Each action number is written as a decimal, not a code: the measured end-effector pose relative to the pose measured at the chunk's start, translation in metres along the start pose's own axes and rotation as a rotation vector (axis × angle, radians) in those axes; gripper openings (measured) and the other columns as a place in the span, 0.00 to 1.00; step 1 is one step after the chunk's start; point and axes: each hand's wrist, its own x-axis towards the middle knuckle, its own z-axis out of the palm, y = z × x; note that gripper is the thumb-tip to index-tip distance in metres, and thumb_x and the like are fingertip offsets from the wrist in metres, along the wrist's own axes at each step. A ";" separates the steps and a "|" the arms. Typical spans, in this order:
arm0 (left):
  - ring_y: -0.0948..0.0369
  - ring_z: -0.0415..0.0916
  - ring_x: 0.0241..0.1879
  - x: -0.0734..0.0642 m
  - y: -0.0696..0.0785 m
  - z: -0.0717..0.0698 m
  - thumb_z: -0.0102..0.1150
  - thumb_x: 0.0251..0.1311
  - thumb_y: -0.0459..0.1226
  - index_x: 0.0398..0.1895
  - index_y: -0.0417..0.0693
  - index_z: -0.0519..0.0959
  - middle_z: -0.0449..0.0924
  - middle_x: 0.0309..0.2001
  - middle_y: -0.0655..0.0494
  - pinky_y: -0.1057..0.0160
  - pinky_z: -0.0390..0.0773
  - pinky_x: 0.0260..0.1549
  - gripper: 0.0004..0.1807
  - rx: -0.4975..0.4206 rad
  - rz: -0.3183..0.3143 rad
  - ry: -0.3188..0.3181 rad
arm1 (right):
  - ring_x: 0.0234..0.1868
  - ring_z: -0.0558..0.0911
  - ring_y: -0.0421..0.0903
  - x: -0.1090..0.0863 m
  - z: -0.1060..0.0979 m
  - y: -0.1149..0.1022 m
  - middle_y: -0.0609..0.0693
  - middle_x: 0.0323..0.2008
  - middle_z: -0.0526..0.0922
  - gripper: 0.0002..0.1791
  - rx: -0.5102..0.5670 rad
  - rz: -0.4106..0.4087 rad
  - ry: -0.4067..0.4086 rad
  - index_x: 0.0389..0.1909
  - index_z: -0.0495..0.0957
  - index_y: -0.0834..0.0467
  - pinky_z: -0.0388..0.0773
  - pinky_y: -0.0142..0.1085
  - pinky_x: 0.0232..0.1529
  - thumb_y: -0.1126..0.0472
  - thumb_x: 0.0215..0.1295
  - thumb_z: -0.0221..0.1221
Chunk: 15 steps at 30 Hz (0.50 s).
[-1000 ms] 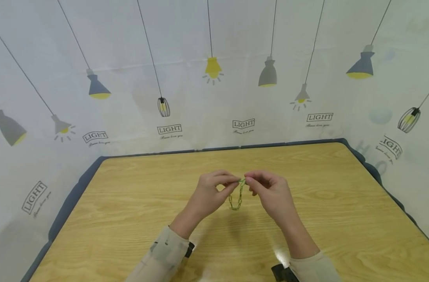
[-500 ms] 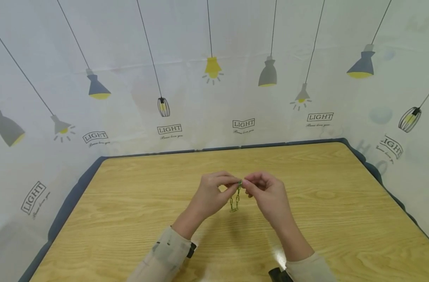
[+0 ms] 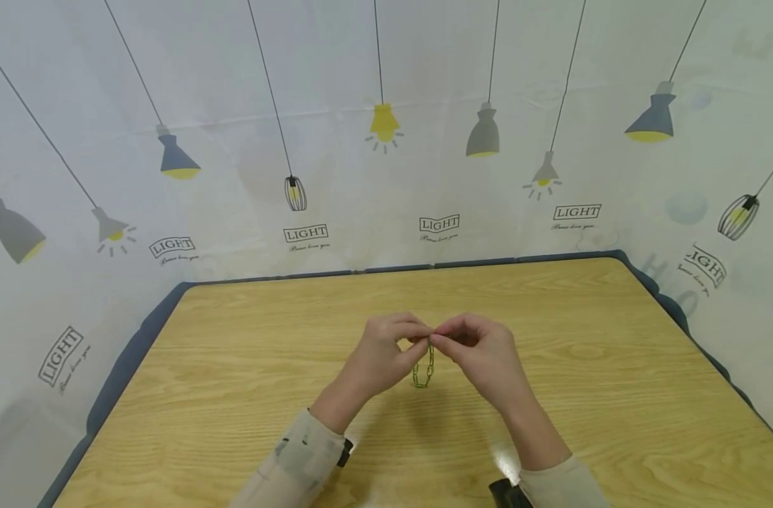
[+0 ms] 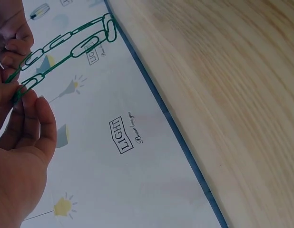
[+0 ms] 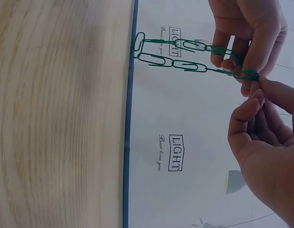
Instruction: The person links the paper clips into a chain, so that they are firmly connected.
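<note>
A chain of several green paper clips (image 4: 59,64) dangles in a loop below my fingers in the head view. My left hand (image 3: 386,356) pinches one end between thumb and fingers. From the right, my right hand (image 3: 490,360) pinches the chain's other end, its fingertips meeting those of the left. In the right wrist view, the paper clip at the end of one strand runs to the right thumb and fingertips, which partly cover it. The clips are linked end to end, and the loop's lower part hangs free above the table.
A wood-grain table (image 3: 265,367) spreads under both hands, edged by a dark blue border (image 3: 392,268). Behind and beside it stands a pale wall covering (image 3: 335,155) printed with lamps. Black wrist straps (image 3: 344,451) show at the cuffs.
My hands have drawn together until their fingertips meet, with the right hand shifting left. The clip stretch seen between them is now hidden, and the loop hangs slightly lower.
</note>
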 end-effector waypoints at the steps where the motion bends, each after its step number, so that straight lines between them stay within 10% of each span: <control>1: 0.66 0.83 0.34 0.000 0.000 0.000 0.62 0.62 0.31 0.38 0.45 0.88 0.86 0.35 0.56 0.72 0.82 0.36 0.06 0.001 0.000 0.001 | 0.37 0.82 0.46 0.000 0.000 0.000 0.50 0.37 0.85 0.08 -0.006 0.005 -0.003 0.39 0.83 0.52 0.80 0.34 0.36 0.55 0.62 0.67; 10: 0.69 0.82 0.34 0.001 -0.002 -0.006 0.62 0.64 0.35 0.38 0.46 0.87 0.87 0.35 0.58 0.74 0.81 0.34 0.06 -0.011 -0.025 0.049 | 0.41 0.79 0.47 0.000 -0.004 0.002 0.51 0.40 0.82 0.08 -0.073 0.045 -0.019 0.42 0.81 0.54 0.79 0.36 0.41 0.54 0.67 0.61; 15: 0.67 0.82 0.37 0.000 -0.002 -0.009 0.60 0.66 0.40 0.41 0.51 0.86 0.86 0.38 0.60 0.68 0.83 0.37 0.07 -0.148 -0.196 0.006 | 0.45 0.79 0.49 0.000 -0.014 0.002 0.51 0.43 0.82 0.15 -0.029 0.071 -0.064 0.45 0.78 0.55 0.76 0.38 0.46 0.47 0.71 0.57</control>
